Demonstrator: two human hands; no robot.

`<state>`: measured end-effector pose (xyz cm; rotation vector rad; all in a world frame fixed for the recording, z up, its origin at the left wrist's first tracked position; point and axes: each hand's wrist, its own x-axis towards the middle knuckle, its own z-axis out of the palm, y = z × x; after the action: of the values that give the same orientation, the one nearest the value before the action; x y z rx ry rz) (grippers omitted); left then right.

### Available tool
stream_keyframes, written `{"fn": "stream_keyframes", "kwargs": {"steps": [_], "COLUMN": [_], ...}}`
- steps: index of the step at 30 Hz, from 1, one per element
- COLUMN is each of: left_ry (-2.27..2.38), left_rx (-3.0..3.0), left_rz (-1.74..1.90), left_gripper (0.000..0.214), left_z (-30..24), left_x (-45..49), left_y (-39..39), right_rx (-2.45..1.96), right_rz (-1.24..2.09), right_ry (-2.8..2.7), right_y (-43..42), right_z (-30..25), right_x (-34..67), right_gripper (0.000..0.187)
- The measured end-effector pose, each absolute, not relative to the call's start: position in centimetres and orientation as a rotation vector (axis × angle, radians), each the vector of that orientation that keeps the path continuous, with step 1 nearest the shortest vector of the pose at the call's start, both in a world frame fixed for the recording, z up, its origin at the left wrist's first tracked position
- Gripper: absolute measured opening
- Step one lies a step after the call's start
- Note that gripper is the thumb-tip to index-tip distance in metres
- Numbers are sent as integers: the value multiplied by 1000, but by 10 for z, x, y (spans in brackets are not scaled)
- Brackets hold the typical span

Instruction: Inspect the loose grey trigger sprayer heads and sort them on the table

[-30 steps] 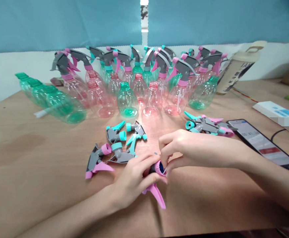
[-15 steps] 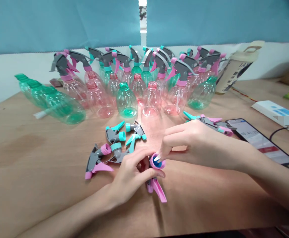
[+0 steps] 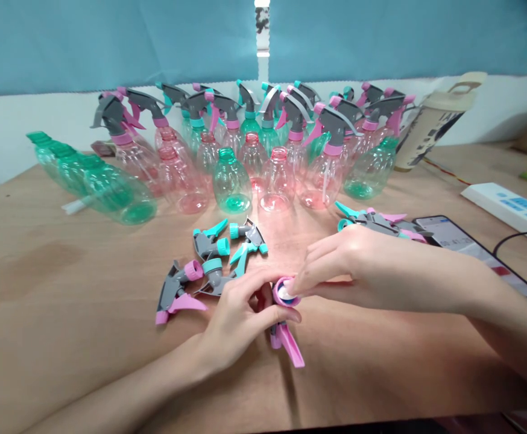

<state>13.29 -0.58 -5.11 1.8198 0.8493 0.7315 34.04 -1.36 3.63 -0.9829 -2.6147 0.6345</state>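
Observation:
My left hand (image 3: 234, 322) is closed around a grey and pink trigger spray head (image 3: 291, 348), its pink collar facing up and its trigger pointing down toward me. Blue shows inside the collar. The fingers of my right hand (image 3: 358, 268) are pressed together, their tips in the collar opening. Something white shows at those fingertips; whether it is a small part or a fingernail I cannot tell. Left of my hands lie several loose spray heads, among them a pink one (image 3: 173, 292) and a turquoise one (image 3: 210, 243).
Clear red bottles (image 3: 276, 184) and green bottles (image 3: 231, 187) stand behind, several topped with spray heads. Tilted green bottles (image 3: 119, 193) are at left. More spray heads (image 3: 372, 222), a phone (image 3: 467, 247), a white power strip (image 3: 508, 205) and a cream tumbler (image 3: 430, 129) are at right.
My right fingertips have moved down into the collar, covering more of the blue inside. My left hand keeps its hold on the spray head.

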Motion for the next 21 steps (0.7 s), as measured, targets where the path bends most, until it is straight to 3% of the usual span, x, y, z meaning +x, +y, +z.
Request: {"fn": "stream_keyframes", "kwargs": {"steps": [10,21], "left_ry": [812,819], "left_rx": [1888,1989], "left_rz": [748,802], "left_gripper": [20,26], "left_z": [-50,-52], "left_x": [133,131], "left_y": [-6,-3], "right_rx": [-1039,-1156], "right_rz": [623,695], "right_ry": [-2622,-2555], "right_y": [-14,-14], "right_z": [34,36], "right_x": [338,339], "right_gripper": [15,14]}}
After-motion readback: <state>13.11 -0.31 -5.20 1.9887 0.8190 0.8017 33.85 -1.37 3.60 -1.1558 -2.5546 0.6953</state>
